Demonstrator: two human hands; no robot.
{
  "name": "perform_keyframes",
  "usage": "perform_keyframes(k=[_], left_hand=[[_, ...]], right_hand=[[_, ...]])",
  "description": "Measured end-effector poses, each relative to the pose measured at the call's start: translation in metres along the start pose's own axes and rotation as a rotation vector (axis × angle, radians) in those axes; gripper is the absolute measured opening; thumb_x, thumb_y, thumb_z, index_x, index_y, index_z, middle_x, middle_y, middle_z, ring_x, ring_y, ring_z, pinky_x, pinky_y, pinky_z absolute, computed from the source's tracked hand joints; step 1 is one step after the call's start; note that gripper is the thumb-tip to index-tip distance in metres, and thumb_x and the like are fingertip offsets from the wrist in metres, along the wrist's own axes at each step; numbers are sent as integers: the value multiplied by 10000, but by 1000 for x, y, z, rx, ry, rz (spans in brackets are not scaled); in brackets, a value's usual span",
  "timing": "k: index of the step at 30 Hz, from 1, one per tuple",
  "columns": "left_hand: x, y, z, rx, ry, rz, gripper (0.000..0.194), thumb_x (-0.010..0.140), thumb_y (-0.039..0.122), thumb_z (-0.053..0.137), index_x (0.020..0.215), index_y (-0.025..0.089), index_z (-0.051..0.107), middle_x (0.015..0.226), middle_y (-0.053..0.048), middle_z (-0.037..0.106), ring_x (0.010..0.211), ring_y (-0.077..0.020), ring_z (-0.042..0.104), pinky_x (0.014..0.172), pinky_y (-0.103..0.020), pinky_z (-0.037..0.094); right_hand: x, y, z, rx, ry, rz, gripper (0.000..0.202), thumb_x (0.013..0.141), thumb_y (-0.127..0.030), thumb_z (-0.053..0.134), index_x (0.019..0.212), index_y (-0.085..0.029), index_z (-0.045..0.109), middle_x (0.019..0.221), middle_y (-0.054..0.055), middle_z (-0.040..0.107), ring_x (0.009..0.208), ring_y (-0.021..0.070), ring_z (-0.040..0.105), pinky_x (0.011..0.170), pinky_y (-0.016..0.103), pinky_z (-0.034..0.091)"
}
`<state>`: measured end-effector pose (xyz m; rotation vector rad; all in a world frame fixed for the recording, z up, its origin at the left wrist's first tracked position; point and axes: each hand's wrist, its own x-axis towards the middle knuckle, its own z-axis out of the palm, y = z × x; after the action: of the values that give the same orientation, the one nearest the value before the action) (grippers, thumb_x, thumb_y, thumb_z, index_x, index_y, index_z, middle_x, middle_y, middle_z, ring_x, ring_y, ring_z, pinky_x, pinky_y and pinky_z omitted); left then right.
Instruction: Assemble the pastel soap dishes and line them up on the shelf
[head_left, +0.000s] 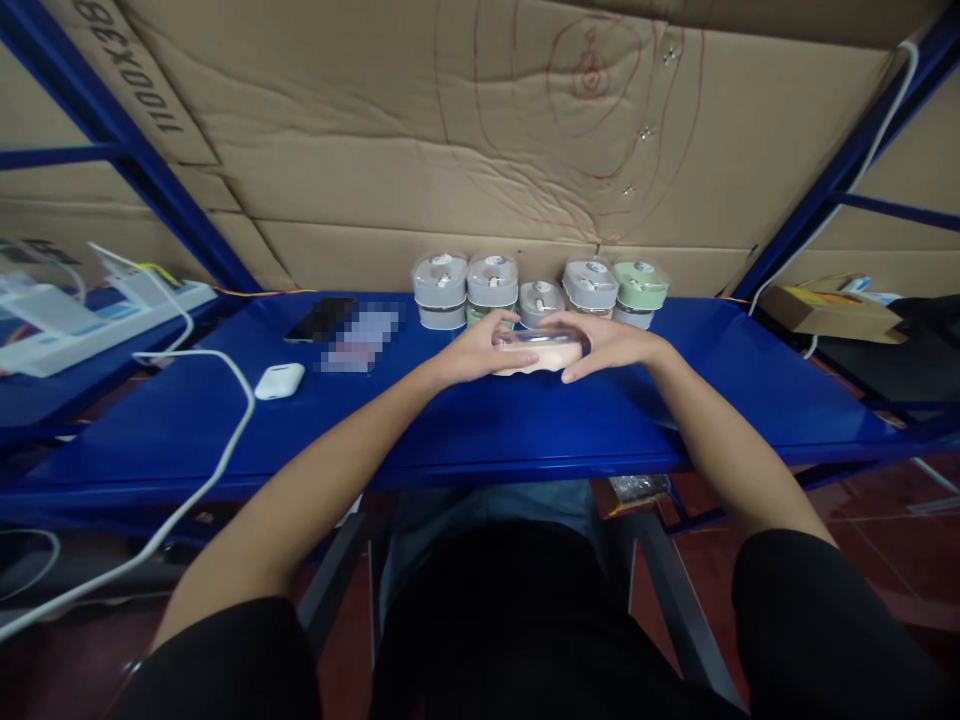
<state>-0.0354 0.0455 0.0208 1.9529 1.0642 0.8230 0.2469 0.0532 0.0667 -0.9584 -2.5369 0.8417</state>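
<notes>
Between my hands is a pale peach container [551, 356] with a clear domed lid, just above or on the blue tabletop; I cannot tell which. My left hand [472, 352] grips its left side, with the thumb along the front and the fingers over the far side. Curved around its right end, my right hand [611, 345] has the thumb low and the fingers at the lid. Right behind them stand a small grey lidded container [541, 300], a grey one over green [492, 280], a grey one [439, 285], another grey one [591, 284] and a green-topped one [641, 284].
A white earbud case [280, 381], a dark phone [321, 319] and a blurred-out item [360, 338] lie left on the blue table [480, 440]. A white cable [244, 410] hangs across the left side. Cardboard [360, 170] walls the back; an open box [829, 315] sits right.
</notes>
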Motion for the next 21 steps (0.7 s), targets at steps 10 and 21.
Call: perform_keyframes(k=[10,21], left_hand=[[-2,-1,8,261,-27,233,1126,670,606,1005,1592,194,507,1559,-226,654,1433,-450,659,1189,-620,552],[-4,-5,4,382,-139,289,1204,753,660,958,1748,228,434,1629,-215,601,1500,-449,595,1281,-637,470]], right_hand=[[0,-4,5,-59,64,51,875,768,-664,884,1520,-268,675,1518,103,743,1370,374,700,1206,572,569],[-20,15,-40,30,101,424,694,926,-874,705,1183,-236,795,1141,129,850,1027,300,822,918,439,698]])
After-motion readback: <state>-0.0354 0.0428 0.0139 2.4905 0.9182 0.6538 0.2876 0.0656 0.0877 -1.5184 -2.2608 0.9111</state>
